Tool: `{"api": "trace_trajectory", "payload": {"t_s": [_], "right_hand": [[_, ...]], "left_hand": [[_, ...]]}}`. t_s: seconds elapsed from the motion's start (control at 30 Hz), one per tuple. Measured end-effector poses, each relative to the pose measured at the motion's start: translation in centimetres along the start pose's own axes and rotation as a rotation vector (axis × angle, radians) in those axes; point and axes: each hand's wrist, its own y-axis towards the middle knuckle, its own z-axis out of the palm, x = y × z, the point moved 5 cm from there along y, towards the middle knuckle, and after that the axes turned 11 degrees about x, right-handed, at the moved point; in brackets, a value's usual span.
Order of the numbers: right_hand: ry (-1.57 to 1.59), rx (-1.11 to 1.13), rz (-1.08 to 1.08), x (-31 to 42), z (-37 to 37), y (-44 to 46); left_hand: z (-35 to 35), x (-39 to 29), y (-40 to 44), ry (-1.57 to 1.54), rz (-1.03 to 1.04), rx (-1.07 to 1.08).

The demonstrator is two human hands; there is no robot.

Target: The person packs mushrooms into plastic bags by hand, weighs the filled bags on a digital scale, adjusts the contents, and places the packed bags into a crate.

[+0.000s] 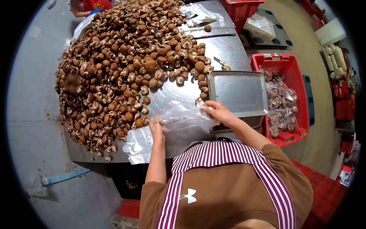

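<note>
A clear plastic bag (187, 118) is stretched between my two hands above the steel table's near edge. My left hand (157, 128) has its fingers closed on the bag's left side. At the bag's right end, my right hand (218, 113) pinches the plastic between thumb and fingers. Under and beside my left wrist lies a pile of flat clear bags (138, 144). A big heap of brown shiitake mushrooms (118, 72) spreads across the table beyond my left hand. Just past my right hand sits a shallow metal tray (238, 93), with no mushrooms in it.
To the right, a red crate (301, 95) holds several bagged mushroom packs (282, 101). A dark thin tool (215, 36) and a small blade (219, 61) lie on the steel table (236, 53). Another person's arm (82, 13) reaches toward the heap's far side.
</note>
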Motion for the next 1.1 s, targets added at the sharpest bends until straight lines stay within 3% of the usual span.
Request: {"api": "trace_trajectory", "payload": {"t_s": [0.13,0.2,0.3,0.37,0.43,0.47,0.5,0.57,0.63,0.67,0.7,0.73,0.77,0.83,0.87,0.97,1.03,1.1], "right_hand": [[-0.072,-0.153,-0.014,0.9,-3.5,4.6],[-0.138,-0.181,-0.025,2.3,-5.0,6.8],[-0.189,-0.200,-0.025,4.2,-6.5,9.7],[-0.175,-0.216,-0.037,5.3,-7.1,10.9],[-0.214,-0.241,-0.046,5.8,-7.0,11.2],[-0.169,-0.134,0.032,5.3,-6.5,11.4],[-0.122,-0.029,0.109,4.5,-6.0,11.5],[-0.055,0.118,0.187,2.4,-5.2,11.3],[0.146,0.228,0.159,1.1,-3.7,10.1],[0.358,0.323,0.161,1.3,-2.9,9.4],[0.362,0.323,0.165,0.8,-2.3,9.3],[0.725,0.259,0.027,0.5,-2.0,9.4],[1.084,0.179,-0.119,-0.1,-2.1,9.4],[1.440,0.129,-0.227,0.2,-2.6,9.5],[1.484,0.115,-0.263,-0.4,-3.3,9.9],[1.443,0.025,-0.255,-0.9,-2.8,9.9],[1.355,-0.048,-0.208,-1.1,-1.5,10.1],[1.266,-0.113,-0.161,-2.3,-0.4,11.1]], "left_hand": [[-1.8,0.9,3.9,0.246,0.203,0.001],[0.5,-2.6,3.8,0.870,0.510,-0.051],[3.3,-5.9,4.8,1.014,0.553,-0.012],[4.1,-6.8,5.6,0.884,0.500,0.016],[4.1,-6.1,6.3,0.131,0.145,0.155],[3.5,-5.3,6.6,-0.130,0.092,0.178],[2.7,-5.4,7.0,-0.126,0.083,0.183],[2.2,-5.0,6.9,-0.788,-0.081,0.179],[-0.5,-2.8,6.9,-0.818,-0.124,0.098],[-2.3,0.0,7.9,-1.004,-0.193,0.357],[-3.0,1.2,8.0,-1.182,-0.260,0.624],[-2.8,1.1,6.7,-0.904,-0.298,0.343],[-1.4,0.8,5.1,-0.903,-0.307,0.341],[-0.4,1.8,2.6,-0.600,-0.427,0.171],[-0.8,3.0,2.5,-0.610,-0.379,0.305],[0.1,1.7,0.9,-0.838,-0.381,0.270],[-1.6,3.0,2.8,-1.056,-0.266,0.633],[-1.2,1.9,4.2,-1.007,-0.258,0.458]]}}
